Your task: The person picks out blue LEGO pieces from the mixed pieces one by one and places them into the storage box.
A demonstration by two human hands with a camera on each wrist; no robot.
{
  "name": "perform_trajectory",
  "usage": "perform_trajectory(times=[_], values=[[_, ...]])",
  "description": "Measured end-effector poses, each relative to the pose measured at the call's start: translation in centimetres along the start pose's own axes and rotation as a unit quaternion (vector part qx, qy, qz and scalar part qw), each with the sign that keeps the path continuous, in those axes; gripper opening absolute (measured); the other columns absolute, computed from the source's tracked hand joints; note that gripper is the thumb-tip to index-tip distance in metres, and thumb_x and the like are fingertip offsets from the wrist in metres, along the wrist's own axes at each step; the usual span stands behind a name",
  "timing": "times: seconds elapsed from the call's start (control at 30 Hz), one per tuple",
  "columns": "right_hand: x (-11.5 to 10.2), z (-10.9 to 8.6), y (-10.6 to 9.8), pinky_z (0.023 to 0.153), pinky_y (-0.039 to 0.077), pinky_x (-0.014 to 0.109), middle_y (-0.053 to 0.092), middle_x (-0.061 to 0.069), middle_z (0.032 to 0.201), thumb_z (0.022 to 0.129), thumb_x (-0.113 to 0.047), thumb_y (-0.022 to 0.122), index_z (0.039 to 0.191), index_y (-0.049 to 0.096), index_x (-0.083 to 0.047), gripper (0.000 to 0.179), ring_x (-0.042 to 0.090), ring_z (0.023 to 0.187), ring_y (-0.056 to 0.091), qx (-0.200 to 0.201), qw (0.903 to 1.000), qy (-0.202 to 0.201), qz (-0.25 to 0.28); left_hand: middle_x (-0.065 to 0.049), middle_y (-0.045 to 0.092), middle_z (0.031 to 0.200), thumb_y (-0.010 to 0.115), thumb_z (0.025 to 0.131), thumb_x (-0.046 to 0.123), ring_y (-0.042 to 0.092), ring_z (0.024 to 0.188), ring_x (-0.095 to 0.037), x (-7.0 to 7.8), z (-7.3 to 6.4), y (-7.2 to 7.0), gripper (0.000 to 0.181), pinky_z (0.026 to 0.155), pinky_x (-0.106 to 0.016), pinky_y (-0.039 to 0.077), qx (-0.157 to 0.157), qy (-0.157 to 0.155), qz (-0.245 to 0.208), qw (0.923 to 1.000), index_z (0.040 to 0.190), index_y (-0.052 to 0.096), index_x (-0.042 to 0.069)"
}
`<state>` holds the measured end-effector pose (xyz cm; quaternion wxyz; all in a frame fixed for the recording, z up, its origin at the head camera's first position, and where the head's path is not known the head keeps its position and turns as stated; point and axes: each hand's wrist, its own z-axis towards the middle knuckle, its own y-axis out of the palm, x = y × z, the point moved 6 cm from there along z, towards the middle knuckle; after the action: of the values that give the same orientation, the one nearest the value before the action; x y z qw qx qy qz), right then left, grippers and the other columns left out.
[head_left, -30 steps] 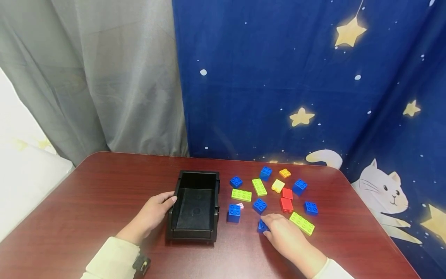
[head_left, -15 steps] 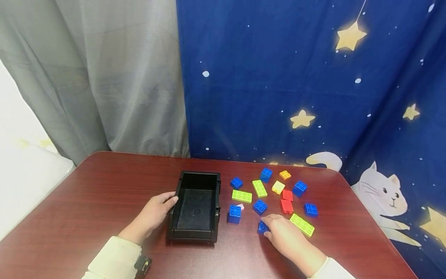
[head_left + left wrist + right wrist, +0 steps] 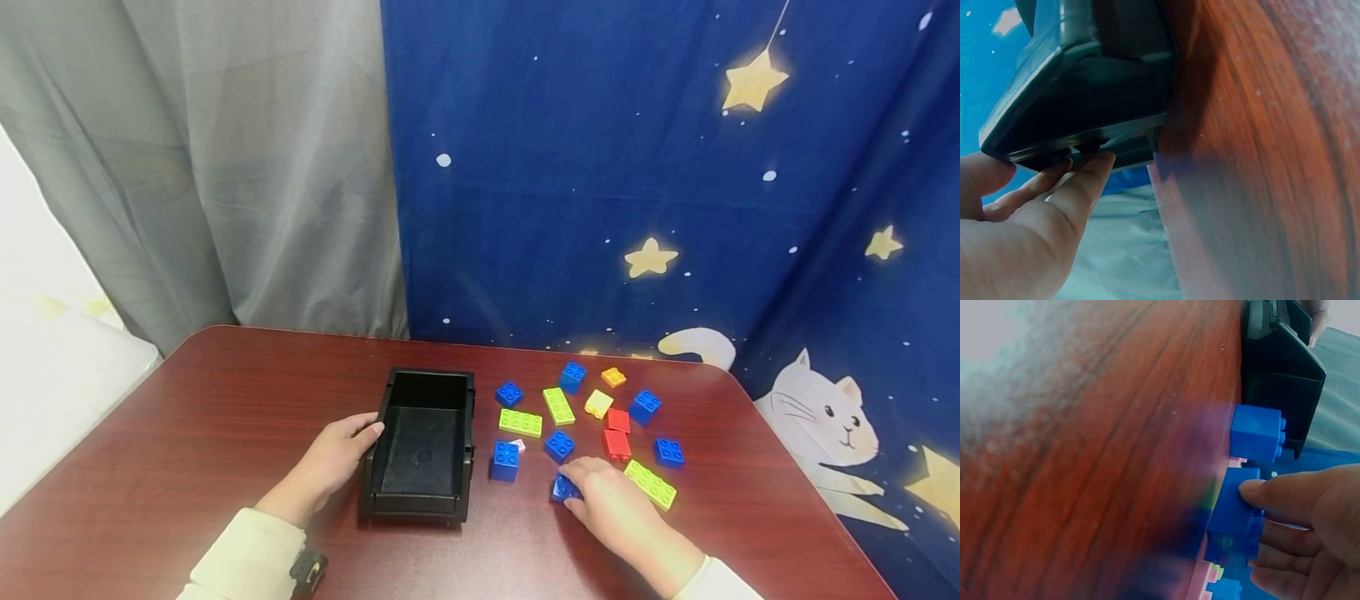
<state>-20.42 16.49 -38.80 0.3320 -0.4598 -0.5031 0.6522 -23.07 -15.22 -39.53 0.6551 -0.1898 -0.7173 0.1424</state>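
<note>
A black storage bin (image 3: 416,504) stands upright on the table, its inside bare. My left hand (image 3: 337,458) grips its left wall, thumb over the rim; in the left wrist view the fingers (image 3: 1079,194) reach under a ledge on the outer side. My right hand (image 3: 615,508) pinches a blue toy building brick (image 3: 564,488) close to the tabletop, right of the bin. The right wrist view shows the thumb on one side of this brick (image 3: 1235,500), with studs facing the palm. Another blue brick (image 3: 505,461) stands between that hand and the bin.
Several loose bricks lie behind and beside my right hand: a lime one (image 3: 650,485), a red one (image 3: 617,445), a yellow one (image 3: 598,404), an orange one (image 3: 613,377) and blue ones. A small pink piece (image 3: 518,445) sits behind a blue brick. Curtains (image 3: 525,208) hang beyond the table.
My right hand has shifted the pinched blue brick slightly to the left. My left hand and the bin stay in place; the head view has tilted a little.
</note>
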Motion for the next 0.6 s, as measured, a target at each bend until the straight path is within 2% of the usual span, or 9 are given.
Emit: perform_trajectory(times=[0.33,0.6], values=[[-1.4,-0.1,-1.5,0.091,0.052,0.045,0.068,0.009,0.111,0.079,-0.013,0.079,0.115,0.068,-0.003,0.039,0.028,0.108,0.062,0.046,0.9988,-0.016,0.001,-0.03,0.042,0.142,0.044,0.102,0.017,0.04,0.132,-0.044,-0.1,-0.1,0.0,0.046,0.101,-0.055,0.042,-0.004,-0.005,-0.002,1.0,0.139,0.042,-0.01],[-3.0,-0.2,-3.2,0.088,0.055,0.041,0.068,0.006,0.11,0.076,-0.014,0.082,0.114,0.068,-0.007,0.04,0.023,0.104,0.063,0.111,0.9925,-0.051,0.0,-0.03,0.041,0.144,0.045,0.102,0.019,0.037,0.134,-0.044,0.0,-0.1,0.0,0.047,0.105,-0.056,0.038,-0.006,0.0,0.0,1.0,0.14,0.041,-0.01]])
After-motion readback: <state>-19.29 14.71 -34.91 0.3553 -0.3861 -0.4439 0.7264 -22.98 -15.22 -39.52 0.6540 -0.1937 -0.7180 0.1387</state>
